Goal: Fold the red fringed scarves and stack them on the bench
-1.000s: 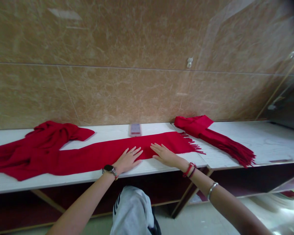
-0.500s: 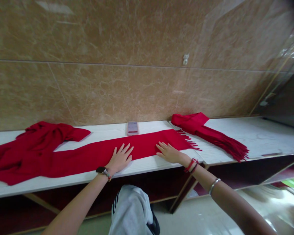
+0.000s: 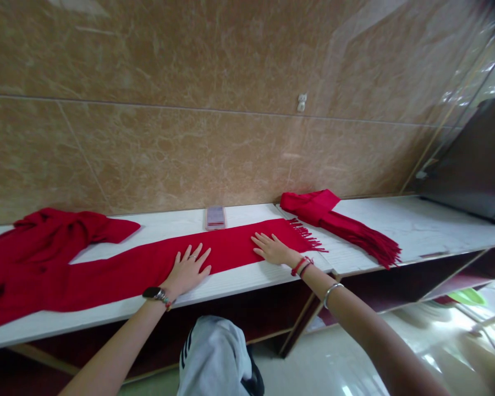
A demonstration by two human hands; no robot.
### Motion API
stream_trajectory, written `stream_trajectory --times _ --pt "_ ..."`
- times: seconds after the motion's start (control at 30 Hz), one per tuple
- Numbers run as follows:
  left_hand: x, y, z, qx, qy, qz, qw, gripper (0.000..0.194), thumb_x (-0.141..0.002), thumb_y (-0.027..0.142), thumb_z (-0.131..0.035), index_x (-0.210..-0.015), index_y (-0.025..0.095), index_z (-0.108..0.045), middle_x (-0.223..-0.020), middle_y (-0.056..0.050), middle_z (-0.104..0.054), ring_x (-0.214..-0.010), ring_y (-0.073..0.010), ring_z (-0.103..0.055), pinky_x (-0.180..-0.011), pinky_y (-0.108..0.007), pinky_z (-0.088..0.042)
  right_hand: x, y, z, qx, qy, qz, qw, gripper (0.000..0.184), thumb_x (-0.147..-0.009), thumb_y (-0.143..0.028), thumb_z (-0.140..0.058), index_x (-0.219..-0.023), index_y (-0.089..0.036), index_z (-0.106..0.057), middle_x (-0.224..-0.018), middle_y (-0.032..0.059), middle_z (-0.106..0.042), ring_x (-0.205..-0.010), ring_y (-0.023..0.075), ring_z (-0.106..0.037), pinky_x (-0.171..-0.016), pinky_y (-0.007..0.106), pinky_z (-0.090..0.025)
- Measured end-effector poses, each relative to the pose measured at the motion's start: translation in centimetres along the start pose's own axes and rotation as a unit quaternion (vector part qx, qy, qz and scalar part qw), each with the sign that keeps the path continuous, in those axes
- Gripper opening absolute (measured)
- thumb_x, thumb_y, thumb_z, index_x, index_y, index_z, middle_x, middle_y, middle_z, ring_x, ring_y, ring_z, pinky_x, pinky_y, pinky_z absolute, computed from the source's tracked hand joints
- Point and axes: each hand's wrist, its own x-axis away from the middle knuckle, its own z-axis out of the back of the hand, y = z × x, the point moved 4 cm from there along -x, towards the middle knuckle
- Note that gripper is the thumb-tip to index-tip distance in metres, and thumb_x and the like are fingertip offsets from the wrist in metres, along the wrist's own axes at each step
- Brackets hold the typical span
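A long red scarf (image 3: 226,250) lies along the white counter (image 3: 235,279), flat in its middle and fringed at its right end. Toward the left it bunches into a crumpled heap. My left hand (image 3: 187,272) rests palm down on its front edge, fingers spread. To the right, my right hand (image 3: 274,249) also lies flat on the cloth, nearer the fringe, its fingers stretched out. Neither hand grips the fabric. Beyond the fringe is a second red piece, a folded fringed scarf (image 3: 338,224), apart from both hands.
A phone (image 3: 215,218) lies behind the scarf, close to the brown marbled wall (image 3: 190,148). Open shelves (image 3: 268,308) run beneath the counter. A dark box-like object (image 3: 474,159) stands at the far right end. My knee (image 3: 214,352) is below the front edge.
My left hand has slid leftward along the scarf, widening the gap between the hands. My right hand moved right, then slightly back left. The view has turned a little to the right.
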Motion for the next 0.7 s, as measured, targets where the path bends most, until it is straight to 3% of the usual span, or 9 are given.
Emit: stream_trajectory --times 0.2,0.37,0.5,0.7 --pt "0.0 0.2 -0.1 -0.012 -0.002 0.003 1.0 0.056 -0.087 0.046 -0.03 -0.139 0.027 -0.026 -0.147 -0.006 -0.02 -0.133 -0.0352 -0.015 -0.102 -0.057 -0.015 4.6 7.4 -1.9 0.046 -0.029 -0.056 0.997 0.036 -0.089 -0.011 -0.033 -0.119 -0.016 -0.053 -0.138 0.0156 -0.036 -0.128 0.0304 -0.031 -0.087 0.055 -0.043" --pt "0.0 0.2 0.0 -0.005 0.0 0.0 1.0 0.056 -0.087 0.047 -0.03 -0.139 0.027 -0.026 -0.147 -0.006 -0.02 -0.132 -0.0352 -0.015 -0.102 -0.057 -0.015 5.3 10.1 -1.4 0.04 -0.042 -0.111 0.992 0.034 -0.089 -0.013 -0.034 -0.115 -0.015 -0.056 -0.133 0.0185 -0.043 -0.123 0.0315 -0.038 -0.087 0.056 -0.042" --pt "0.0 0.1 0.0 -0.004 0.003 -0.002 1.0 0.056 -0.087 0.046 -0.03 -0.139 0.027 -0.026 -0.146 -0.006 -0.021 -0.133 -0.0351 -0.015 -0.102 -0.057 -0.015 2.0 7.8 0.4 0.02 0.009 -0.124 0.992 0.042 -0.093 -0.024 -0.028 -0.13 -0.011 -0.041 -0.138 0.0199 -0.036 -0.128 0.0304 -0.03 -0.094 0.055 -0.036" --pt "0.2 0.2 0.0 0.003 -0.001 0.003 1.0 0.056 -0.087 0.047 -0.03 -0.139 0.027 -0.026 -0.147 -0.006 -0.02 -0.133 -0.0344 -0.015 -0.102 -0.056 -0.014 -4.7 -2.6 1.9 -0.119 0.05 0.009 0.992 0.05 -0.094 -0.037 -0.025 -0.137 -0.012 -0.028 -0.142 0.0142 -0.03 -0.131 0.0252 -0.024 -0.1 0.047 -0.032"
